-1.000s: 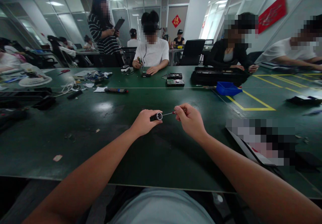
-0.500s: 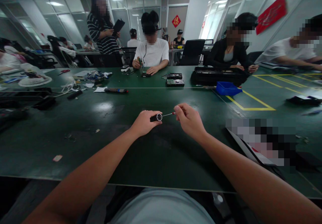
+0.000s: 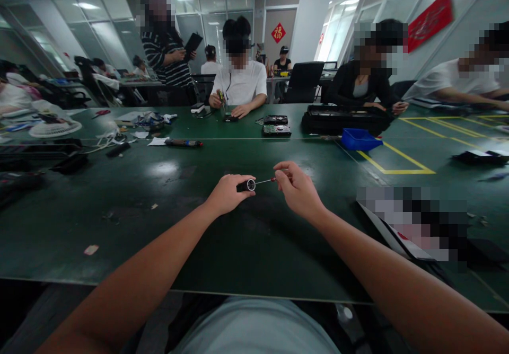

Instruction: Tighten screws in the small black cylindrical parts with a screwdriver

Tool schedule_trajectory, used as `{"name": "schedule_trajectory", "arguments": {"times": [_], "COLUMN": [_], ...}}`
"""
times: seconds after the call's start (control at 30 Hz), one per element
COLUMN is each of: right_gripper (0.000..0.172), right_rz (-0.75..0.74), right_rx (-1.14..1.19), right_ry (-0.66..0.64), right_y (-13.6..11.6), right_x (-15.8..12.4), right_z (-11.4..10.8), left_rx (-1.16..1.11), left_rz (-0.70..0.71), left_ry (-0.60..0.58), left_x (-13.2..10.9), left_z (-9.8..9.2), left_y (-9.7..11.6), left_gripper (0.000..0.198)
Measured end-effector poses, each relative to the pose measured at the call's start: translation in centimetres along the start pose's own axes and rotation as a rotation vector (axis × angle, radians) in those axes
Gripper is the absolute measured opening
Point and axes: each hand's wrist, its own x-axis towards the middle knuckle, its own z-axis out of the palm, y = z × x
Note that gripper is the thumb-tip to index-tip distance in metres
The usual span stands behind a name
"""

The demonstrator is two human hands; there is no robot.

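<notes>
Left hand (image 3: 227, 192) gripped black cylinder (image 3: 246, 185); right hand (image 3: 299, 189) had just loosened upper fingers, still held screwdriver (image 3: 264, 182) at cylinder's end, likely regripping mid-turn

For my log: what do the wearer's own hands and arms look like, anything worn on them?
The left hand and right hand are ungloved; no ring, watch or band can be made out. The left forearm and right forearm show no sleeves or cables. A pale grey-blue garment shows at the bottom edge.
</notes>
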Motion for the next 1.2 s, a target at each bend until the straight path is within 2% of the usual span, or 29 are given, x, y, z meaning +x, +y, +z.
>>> {"name": "schedule_trajectory", "arguments": {"times": [0.17,0.33,0.43,0.5,0.57,0.63,0.77,0.9,1.03,1.2], "right_gripper": [0.017,0.025,0.027,0.029,0.029,0.028,0.028,0.024,0.02,0.016], "right_rz": [0.009,0.07,0.199,0.323,0.377,0.364,0.222,0.101,0.041,-0.013], "right_rx": [0.181,0.328,0.519,0.658,0.719,0.697,0.495,0.265,0.213,0.119], "right_ry": [0.021,0.025,0.04,-0.006,-0.031,0.013,0.081,0.072,0.041,0.069], "right_y": [0.1,0.7,1.5,2.0,2.3,2.3,1.6,0.7,0.3,0.0], "right_x": [0.1,0.4,0.9,1.4,1.6,1.7,1.2,0.6,0.2,-0.1], "right_z": [0.3,0.8,0.9,0.8,0.6,0.6,0.6,0.5,0.5,0.7], "left_rx": [0.006,0.021,0.011,0.001,-0.002,-0.001,0.002,0.03,0.051,0.066], "left_rz": [0.007,0.029,0.069,0.074,0.052,0.029,0.019,0.025,0.024,0.013], "left_ry": [0.001,0.017,0.02,0.026,0.033,0.031,0.023,0.015,0.017,0.023], "left_x": [0.0,-0.1,0.0,0.0,0.1,0.2,0.1,0.0,0.0,0.1], "left_z": [0.1,0.2,0.0,-0.1,-0.1,-0.1,-0.1,-0.2,-0.1,0.0], "left_y": [-0.1,-0.1,0.1,0.1,0.0,-0.1,-0.1,0.2,0.1,0.0], "left_gripper": [0.039,0.04,0.041,0.04,0.039,0.038,0.039,0.039,0.039,0.04]}}
